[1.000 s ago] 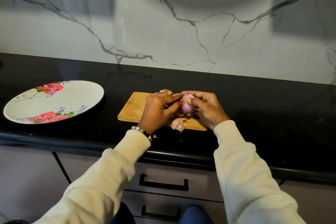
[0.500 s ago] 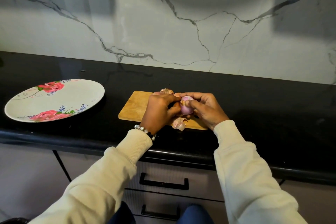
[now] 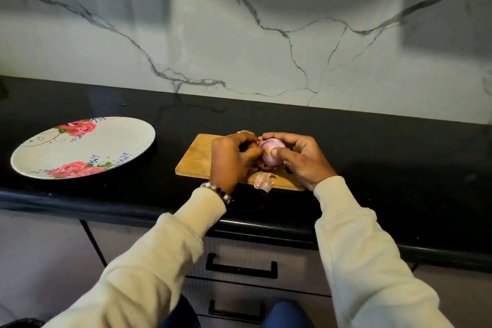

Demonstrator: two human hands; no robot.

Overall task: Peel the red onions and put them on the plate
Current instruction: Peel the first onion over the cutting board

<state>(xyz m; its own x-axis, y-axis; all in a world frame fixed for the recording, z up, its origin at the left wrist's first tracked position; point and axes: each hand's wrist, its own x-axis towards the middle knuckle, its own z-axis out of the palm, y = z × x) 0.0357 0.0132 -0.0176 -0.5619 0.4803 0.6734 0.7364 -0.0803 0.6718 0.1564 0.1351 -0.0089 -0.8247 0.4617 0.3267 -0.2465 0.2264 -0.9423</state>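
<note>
Both hands work one red onion over the cutting board.

Nearest, a loose peel [image 3: 263,181] lies on the wooden cutting board [image 3: 198,157]. Above it, the right hand [image 3: 300,158] has its grip clamped on the red onion [image 3: 271,151], thumb across it; the left hand [image 3: 231,161] pinches at its skin. Well left on the black counter [image 3: 386,162] sits the floral plate [image 3: 82,148], bare of onions.
</note>
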